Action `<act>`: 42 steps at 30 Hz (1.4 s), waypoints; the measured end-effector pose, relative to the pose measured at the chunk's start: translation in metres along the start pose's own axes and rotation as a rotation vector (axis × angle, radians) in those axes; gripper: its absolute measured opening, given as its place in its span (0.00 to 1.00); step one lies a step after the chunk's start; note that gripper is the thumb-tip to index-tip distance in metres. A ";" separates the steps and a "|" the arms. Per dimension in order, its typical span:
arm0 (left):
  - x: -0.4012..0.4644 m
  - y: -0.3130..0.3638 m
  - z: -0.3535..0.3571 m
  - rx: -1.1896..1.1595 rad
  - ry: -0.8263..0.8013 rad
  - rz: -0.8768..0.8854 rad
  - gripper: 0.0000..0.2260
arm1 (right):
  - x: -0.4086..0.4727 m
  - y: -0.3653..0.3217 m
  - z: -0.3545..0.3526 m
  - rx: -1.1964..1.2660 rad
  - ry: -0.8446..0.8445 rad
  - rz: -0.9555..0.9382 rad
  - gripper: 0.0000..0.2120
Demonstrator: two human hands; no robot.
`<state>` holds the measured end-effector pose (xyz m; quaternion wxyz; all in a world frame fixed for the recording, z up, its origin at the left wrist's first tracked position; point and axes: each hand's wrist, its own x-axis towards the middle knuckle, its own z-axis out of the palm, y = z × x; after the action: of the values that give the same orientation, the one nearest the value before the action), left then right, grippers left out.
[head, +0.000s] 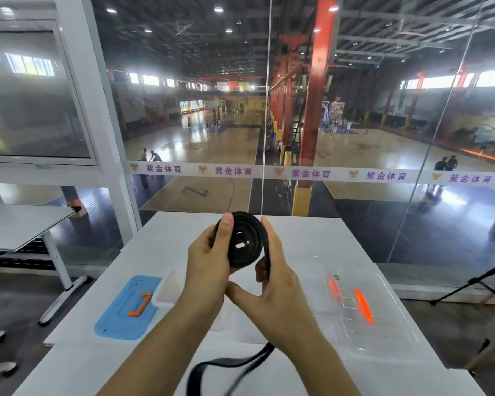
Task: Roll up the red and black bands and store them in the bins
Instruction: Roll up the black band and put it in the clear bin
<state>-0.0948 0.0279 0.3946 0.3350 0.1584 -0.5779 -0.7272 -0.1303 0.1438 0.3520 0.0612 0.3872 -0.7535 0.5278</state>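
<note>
A black band [247, 244] is partly wound into a coil held up above the white table [312, 238]. My left hand [209, 270] grips the coil from its left side, thumb on the top edge. My right hand [275, 284] pinches the band's loose strand at the coil's right side. The free tail [229, 364] hangs down between my forearms and looks blurred. A clear bin [389, 318] with orange latches lies on the table to the right. A small white bin [169, 290] stands left, mostly behind my left hand. No red band can be made out.
A blue lid [126, 307] with an orange handle lies flat on the table's left part. A glass wall stands just beyond the table's far edge. Another table [17, 224] is at the left, and a tripod leg [469, 284] at the right.
</note>
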 end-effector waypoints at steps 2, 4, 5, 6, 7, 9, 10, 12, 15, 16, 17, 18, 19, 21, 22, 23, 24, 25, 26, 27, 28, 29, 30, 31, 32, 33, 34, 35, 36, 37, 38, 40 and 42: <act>-0.002 -0.007 -0.001 0.071 -0.013 -0.009 0.16 | -0.001 -0.001 0.008 0.064 0.059 0.010 0.51; -0.006 -0.012 -0.006 0.163 -0.054 -0.018 0.17 | 0.000 -0.001 0.009 0.068 0.107 0.025 0.48; -0.009 -0.013 -0.008 0.184 -0.076 -0.027 0.17 | 0.001 -0.001 0.008 0.048 0.121 0.033 0.46; -0.011 -0.014 -0.011 0.180 -0.108 -0.052 0.17 | 0.002 0.000 0.006 0.022 0.124 0.035 0.45; -0.012 -0.016 -0.014 0.163 -0.144 -0.091 0.17 | 0.003 0.001 0.004 -0.002 0.111 0.032 0.44; -0.011 -0.015 -0.024 0.157 -0.205 -0.160 0.17 | 0.005 0.004 -0.004 -0.006 0.033 0.017 0.43; -0.011 -0.012 -0.029 0.175 -0.240 -0.179 0.18 | 0.006 0.006 -0.010 0.010 -0.020 0.006 0.43; -0.006 -0.005 -0.041 0.241 -0.326 -0.197 0.20 | 0.009 0.009 -0.024 0.022 -0.132 -0.026 0.42; 0.001 0.014 -0.051 0.358 -0.447 -0.126 0.20 | 0.012 0.010 -0.039 0.005 -0.283 -0.053 0.43; 0.003 0.020 -0.053 0.405 -0.487 -0.098 0.19 | 0.013 0.009 -0.042 0.009 -0.310 -0.055 0.43; 0.005 0.026 -0.053 0.448 -0.531 -0.082 0.17 | 0.014 0.010 -0.043 0.014 -0.326 -0.055 0.44; 0.007 0.029 -0.053 0.481 -0.572 -0.078 0.16 | 0.014 0.009 -0.045 0.018 -0.342 -0.057 0.44; 0.008 0.031 -0.054 0.504 -0.599 -0.081 0.16 | 0.014 0.009 -0.046 0.019 -0.358 -0.060 0.44; 0.009 0.034 -0.054 0.552 -0.627 -0.086 0.17 | 0.014 0.008 -0.047 0.019 -0.388 -0.065 0.45; 0.010 0.034 -0.054 0.578 -0.636 -0.084 0.17 | 0.014 0.008 -0.048 0.013 -0.396 -0.063 0.45; 0.009 0.033 -0.054 0.593 -0.639 -0.077 0.16 | 0.013 0.009 -0.047 0.010 -0.397 -0.057 0.46; 0.008 0.031 -0.053 0.597 -0.628 -0.066 0.14 | 0.013 0.009 -0.046 0.007 -0.393 -0.050 0.46; 0.007 0.029 -0.053 0.589 -0.599 -0.054 0.12 | 0.013 0.010 -0.045 0.003 -0.383 -0.045 0.46; 0.006 0.026 -0.053 0.573 -0.558 -0.046 0.10 | 0.013 0.010 -0.044 -0.004 -0.365 -0.043 0.46; 0.006 0.024 -0.053 0.550 -0.512 -0.041 0.09 | 0.013 0.011 -0.041 -0.004 -0.341 -0.042 0.46; 0.005 0.021 -0.053 0.517 -0.465 -0.038 0.09 | 0.012 0.013 -0.039 0.008 -0.317 -0.033 0.45; 0.004 0.018 -0.052 0.477 -0.415 -0.038 0.09 | 0.012 0.015 -0.036 0.028 -0.294 -0.016 0.45; 0.004 0.016 -0.051 0.431 -0.361 -0.040 0.09 | 0.011 0.016 -0.033 0.043 -0.273 0.009 0.45; 0.004 0.013 -0.050 0.381 -0.303 -0.046 0.10 | 0.010 0.017 -0.029 0.048 -0.249 0.033 0.45; 0.005 0.010 -0.049 0.321 -0.243 -0.057 0.11 | 0.009 0.017 -0.025 0.043 -0.217 0.052 0.46; 0.005 0.008 -0.047 0.261 -0.184 -0.070 0.12 | 0.008 0.017 -0.019 0.037 -0.181 0.063 0.47; 0.005 0.006 -0.045 0.219 -0.132 -0.083 0.12 | 0.006 0.015 -0.013 0.040 -0.143 0.067 0.47; 0.004 0.003 -0.042 0.201 -0.090 -0.093 0.10 | 0.005 0.013 -0.004 0.048 -0.100 0.064 0.47; 0.003 0.000 -0.039 0.194 -0.057 -0.094 0.09 | 0.005 0.012 0.005 0.057 -0.052 0.059 0.47; 0.000 -0.003 -0.036 0.190 -0.030 -0.087 0.09 | 0.004 0.012 0.013 0.067 0.004 0.059 0.46; -0.003 -0.006 -0.032 0.178 -0.006 -0.077 0.09 | 0.003 0.012 0.021 0.089 0.061 0.066 0.46; -0.009 -0.011 -0.023 0.134 0.027 -0.074 0.09 | 0.003 0.012 0.032 0.153 0.146 0.106 0.46; -0.012 -0.016 -0.020 0.133 0.021 -0.087 0.09 | 0.005 0.013 0.033 0.174 0.168 0.128 0.44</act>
<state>-0.0787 0.0234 0.3718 0.2979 0.2131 -0.6138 -0.6994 -0.1320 0.1152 0.3310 0.0562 0.2965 -0.7202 0.6247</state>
